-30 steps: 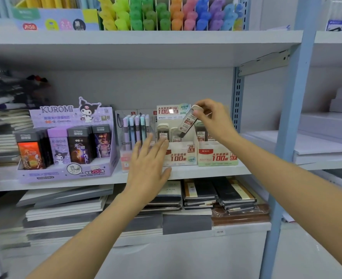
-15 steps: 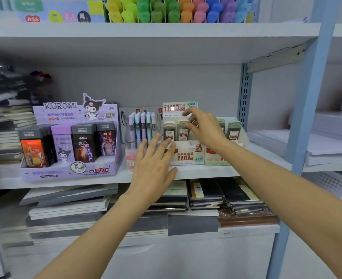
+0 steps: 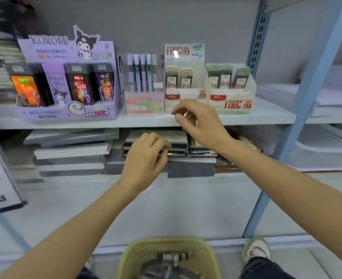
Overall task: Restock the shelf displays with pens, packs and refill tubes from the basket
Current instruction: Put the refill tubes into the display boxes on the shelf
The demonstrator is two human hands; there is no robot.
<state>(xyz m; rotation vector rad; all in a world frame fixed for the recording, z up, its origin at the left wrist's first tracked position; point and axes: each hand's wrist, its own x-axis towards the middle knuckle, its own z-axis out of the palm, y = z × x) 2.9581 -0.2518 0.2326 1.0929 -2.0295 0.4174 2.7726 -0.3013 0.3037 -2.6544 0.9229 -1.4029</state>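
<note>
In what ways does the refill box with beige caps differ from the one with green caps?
The beige-capped box has a tall header card; the green-capped box has none. The beige-capped box shows two tubes in front, the green-capped box three. Both stand side by side on one shelf.

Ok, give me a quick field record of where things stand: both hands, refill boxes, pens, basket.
left hand: loosely curled, nothing visibly held, in front of the lower-shelf notebooks
right hand: fingers curled at the middle shelf front edge, below the left refill box; any hold unclear
left refill box: two refill tubes standing in front
right refill box: three tubes standing
pens: upright between Kuromi display and left refill box
basket: on the floor below, blurred stock inside
</note>
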